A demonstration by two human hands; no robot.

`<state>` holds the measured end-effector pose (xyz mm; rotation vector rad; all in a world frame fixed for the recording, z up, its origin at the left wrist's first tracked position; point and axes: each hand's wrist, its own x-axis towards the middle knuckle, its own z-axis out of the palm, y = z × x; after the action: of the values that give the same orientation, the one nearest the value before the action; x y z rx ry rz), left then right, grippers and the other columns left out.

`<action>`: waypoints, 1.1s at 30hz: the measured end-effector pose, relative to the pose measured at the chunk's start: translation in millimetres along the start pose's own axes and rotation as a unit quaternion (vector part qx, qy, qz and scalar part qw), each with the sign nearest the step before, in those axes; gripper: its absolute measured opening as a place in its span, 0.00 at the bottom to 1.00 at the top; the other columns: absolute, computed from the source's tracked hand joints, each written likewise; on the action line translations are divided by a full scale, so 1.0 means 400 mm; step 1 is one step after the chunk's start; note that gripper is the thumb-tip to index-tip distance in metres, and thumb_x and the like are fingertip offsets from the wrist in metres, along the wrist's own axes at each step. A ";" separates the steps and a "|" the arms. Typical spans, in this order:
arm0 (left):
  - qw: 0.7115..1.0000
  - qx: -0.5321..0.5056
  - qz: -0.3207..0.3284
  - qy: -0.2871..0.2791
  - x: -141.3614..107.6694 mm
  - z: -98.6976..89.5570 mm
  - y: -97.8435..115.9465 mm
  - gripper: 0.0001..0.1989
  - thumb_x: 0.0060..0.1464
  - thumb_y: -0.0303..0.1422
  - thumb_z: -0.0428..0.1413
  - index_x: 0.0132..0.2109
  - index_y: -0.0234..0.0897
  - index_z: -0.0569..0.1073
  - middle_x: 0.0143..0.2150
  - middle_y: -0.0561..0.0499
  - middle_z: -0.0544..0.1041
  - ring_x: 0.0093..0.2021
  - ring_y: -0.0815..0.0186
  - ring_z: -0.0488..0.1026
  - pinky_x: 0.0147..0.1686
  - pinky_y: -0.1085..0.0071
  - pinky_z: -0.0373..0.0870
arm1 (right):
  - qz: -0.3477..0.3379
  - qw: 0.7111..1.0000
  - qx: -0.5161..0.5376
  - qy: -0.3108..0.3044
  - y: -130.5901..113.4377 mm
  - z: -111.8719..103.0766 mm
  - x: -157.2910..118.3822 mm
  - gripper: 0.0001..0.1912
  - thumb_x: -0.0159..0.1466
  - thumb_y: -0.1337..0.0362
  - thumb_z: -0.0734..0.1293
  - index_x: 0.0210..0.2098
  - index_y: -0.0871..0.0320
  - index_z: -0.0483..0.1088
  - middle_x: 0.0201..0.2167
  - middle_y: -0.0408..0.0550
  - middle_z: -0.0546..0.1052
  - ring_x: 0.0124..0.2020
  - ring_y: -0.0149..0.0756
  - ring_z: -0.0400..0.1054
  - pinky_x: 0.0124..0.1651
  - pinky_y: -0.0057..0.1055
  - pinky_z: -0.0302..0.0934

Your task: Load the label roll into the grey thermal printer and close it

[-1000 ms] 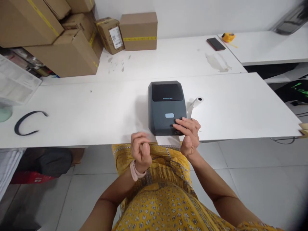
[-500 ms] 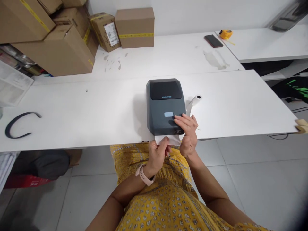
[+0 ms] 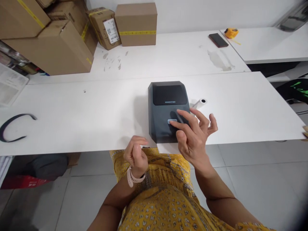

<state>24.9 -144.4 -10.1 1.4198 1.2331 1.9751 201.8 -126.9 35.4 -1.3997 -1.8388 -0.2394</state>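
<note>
A dark grey label printer (image 3: 160,120) stands near the front edge of the white table. White label paper (image 3: 166,148) sticks out of its front, over the table edge. My right hand (image 3: 193,138) is above the printer with its fingers spread, and the index fingertip is on the pale blue button (image 3: 171,121). My left hand (image 3: 136,154), its wrist in a pink band (image 3: 136,178), hovers left of the paper with bent fingers and nothing visible in it. Behind my right hand lies a small white paper roll (image 3: 201,102).
Cardboard boxes (image 3: 138,24) are stacked at the back left. A black headband-like curve (image 3: 9,120) lies at the left of the table. At the back right are a dark phone-like slab (image 3: 218,40) and a yellow tape measure (image 3: 231,33).
My left hand has let go of the label paper and moved left. My right hand has gone from the printer's right front edge up to its button, fingers now spread.
</note>
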 end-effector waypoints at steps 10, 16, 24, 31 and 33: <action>0.991 0.050 -0.014 -0.121 0.011 0.039 -0.031 0.24 0.71 0.41 0.46 0.70 0.44 0.68 0.73 0.43 0.67 0.74 0.51 0.63 0.72 0.45 0.62 | 0.017 0.988 0.152 0.003 0.038 0.024 -0.023 0.18 0.76 0.51 0.57 0.55 0.46 0.74 0.67 0.44 0.73 0.73 0.50 0.61 0.75 0.59 0.46; 0.978 0.046 -0.018 -0.205 -0.005 0.021 -0.028 0.28 0.74 0.39 0.43 0.76 0.48 0.57 0.78 0.47 0.60 0.79 0.54 0.52 0.77 0.48 0.51 | 0.204 0.934 0.288 0.057 0.049 0.039 -0.115 0.31 0.76 0.44 0.49 0.74 0.41 0.57 0.76 0.44 0.61 0.78 0.51 0.52 0.77 0.64 0.48; 0.973 -0.002 -0.046 -0.224 -0.025 0.041 -0.022 0.36 0.71 0.45 0.48 0.79 0.47 0.46 0.83 0.47 0.44 0.82 0.50 0.40 0.80 0.47 0.42 | 0.229 0.937 0.265 0.005 0.032 0.056 -0.144 0.33 0.76 0.47 0.47 0.77 0.44 0.50 0.78 0.47 0.57 0.79 0.52 0.50 0.76 0.65 0.51; 0.976 0.001 -0.033 -0.214 0.013 0.028 -0.011 0.34 0.71 0.50 0.46 0.78 0.45 0.55 0.80 0.46 0.55 0.81 0.49 0.46 0.79 0.44 0.43 | 0.200 0.955 0.220 -0.008 0.035 0.037 -0.127 0.37 0.75 0.47 0.37 0.78 0.48 0.47 0.78 0.53 0.57 0.78 0.54 0.53 0.73 0.66 0.56; 0.980 -0.019 -0.005 -0.199 0.059 0.037 -0.006 0.31 0.71 0.49 0.45 0.75 0.46 0.61 0.77 0.47 0.63 0.79 0.49 0.54 0.79 0.45 0.45 | 0.157 0.970 0.184 -0.037 0.045 0.018 -0.089 0.38 0.74 0.45 0.36 0.79 0.48 0.42 0.78 0.54 0.55 0.78 0.55 0.51 0.72 0.65 0.56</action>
<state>28.4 -119.5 2.0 1.6808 1.0129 1.5915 216.8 -141.9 0.6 -1.4184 -1.5885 0.3049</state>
